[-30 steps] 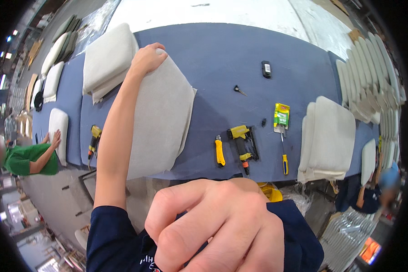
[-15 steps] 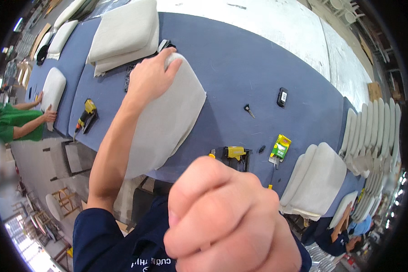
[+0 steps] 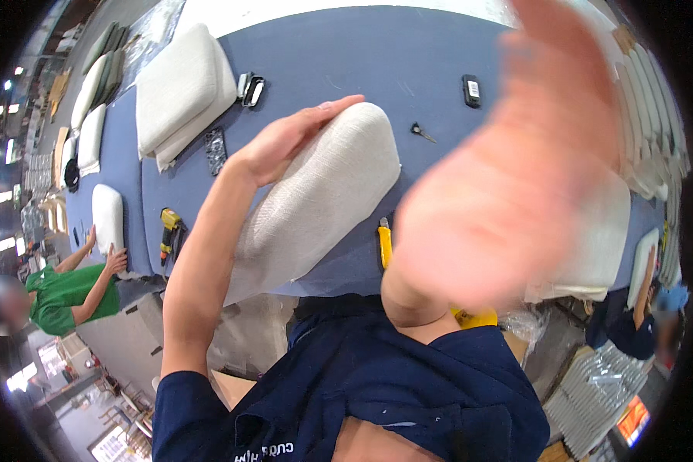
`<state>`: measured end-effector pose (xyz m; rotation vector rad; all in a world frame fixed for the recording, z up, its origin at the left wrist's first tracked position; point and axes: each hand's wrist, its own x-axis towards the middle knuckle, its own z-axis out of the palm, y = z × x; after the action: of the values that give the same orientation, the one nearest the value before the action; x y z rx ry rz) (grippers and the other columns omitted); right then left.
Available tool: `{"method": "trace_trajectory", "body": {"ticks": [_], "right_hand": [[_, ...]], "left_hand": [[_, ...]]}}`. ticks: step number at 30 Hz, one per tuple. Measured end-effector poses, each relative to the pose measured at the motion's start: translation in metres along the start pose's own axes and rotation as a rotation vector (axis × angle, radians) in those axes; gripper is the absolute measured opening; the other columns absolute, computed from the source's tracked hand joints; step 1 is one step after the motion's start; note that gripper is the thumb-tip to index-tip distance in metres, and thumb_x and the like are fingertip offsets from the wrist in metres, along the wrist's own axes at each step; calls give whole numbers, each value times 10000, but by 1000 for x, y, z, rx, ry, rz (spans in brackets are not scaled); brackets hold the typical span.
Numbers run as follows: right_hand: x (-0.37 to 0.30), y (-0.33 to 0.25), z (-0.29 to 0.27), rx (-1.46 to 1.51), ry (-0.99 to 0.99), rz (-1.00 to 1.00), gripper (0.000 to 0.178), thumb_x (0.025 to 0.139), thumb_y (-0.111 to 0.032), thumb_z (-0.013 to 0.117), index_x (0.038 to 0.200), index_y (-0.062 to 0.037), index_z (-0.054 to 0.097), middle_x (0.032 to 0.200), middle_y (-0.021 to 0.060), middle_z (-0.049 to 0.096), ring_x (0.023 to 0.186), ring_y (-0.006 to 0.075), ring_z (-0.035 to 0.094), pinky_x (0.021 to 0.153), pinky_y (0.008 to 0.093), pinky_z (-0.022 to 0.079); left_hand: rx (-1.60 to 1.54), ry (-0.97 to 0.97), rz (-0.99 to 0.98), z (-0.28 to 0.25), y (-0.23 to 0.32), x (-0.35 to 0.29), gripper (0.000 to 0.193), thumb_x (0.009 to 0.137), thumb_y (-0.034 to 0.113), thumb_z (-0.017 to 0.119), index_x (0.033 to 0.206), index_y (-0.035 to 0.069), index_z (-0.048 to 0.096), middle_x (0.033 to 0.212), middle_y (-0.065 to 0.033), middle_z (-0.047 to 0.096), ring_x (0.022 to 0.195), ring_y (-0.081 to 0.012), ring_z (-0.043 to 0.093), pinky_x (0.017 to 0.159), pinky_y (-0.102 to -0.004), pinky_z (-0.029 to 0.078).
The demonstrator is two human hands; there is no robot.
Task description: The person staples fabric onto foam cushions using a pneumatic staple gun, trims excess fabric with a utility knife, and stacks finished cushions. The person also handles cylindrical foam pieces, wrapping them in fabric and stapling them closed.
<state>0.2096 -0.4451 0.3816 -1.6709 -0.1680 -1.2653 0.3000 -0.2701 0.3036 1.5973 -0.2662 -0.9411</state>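
1. Two bare hands show on my feed: the left hand (image 3: 289, 142) lies flat and unclenched, fingers straight, against the left side of a pale seat pad (image 3: 327, 196).
2. I see the right hand (image 3: 500, 208) large, blurred and close to the lens, well apart from that pad; I cannot tell whether it grips anything.
3. The seat pad stands tilted at the near edge of the blue table (image 3: 316, 58), partly behind the left forearm (image 3: 204, 254).
4. Just right of it I make out a yellow-handled knife (image 3: 385, 242), partly covered by the right arm; farther back lie a key (image 3: 422, 132) and a black device (image 3: 471, 91).
5. To the left are a dark patterned object (image 3: 215, 152), a yellow-and-black nail gun (image 3: 169, 231) and a pad stack (image 3: 179, 92).
6. At my far left, a person in green (image 3: 81, 296) touches another upright pad (image 3: 108, 219); more pads (image 3: 647, 115) line the right.
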Motion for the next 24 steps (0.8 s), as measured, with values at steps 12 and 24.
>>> {"method": "trace_trajectory", "body": {"ticks": [12, 24], "right_hand": [[-192, 105, 77, -216, -91, 320, 623, 1055, -310, 405, 1578, 28, 387, 1657, 279, 334, 1570, 404, 288, 1271, 479, 270], [-298, 111, 49, -112, -44, 541, 721, 1102, -440, 341, 1640, 22, 206, 1719, 239, 192, 1595, 379, 220, 1288, 469, 235]], "left_hand": [[462, -136, 274, -4, -5, 31, 763, 989, 423, 565, 1652, 124, 335, 1618, -250, 452, 1438, -422, 503, 1187, -492, 409], [1015, 400, 305, 75, 0, -8, 466, 1030, 257, 601, 1466, 110, 531, 1032, -237, 644, 802, -380, 728, 650, -466, 599]]}}
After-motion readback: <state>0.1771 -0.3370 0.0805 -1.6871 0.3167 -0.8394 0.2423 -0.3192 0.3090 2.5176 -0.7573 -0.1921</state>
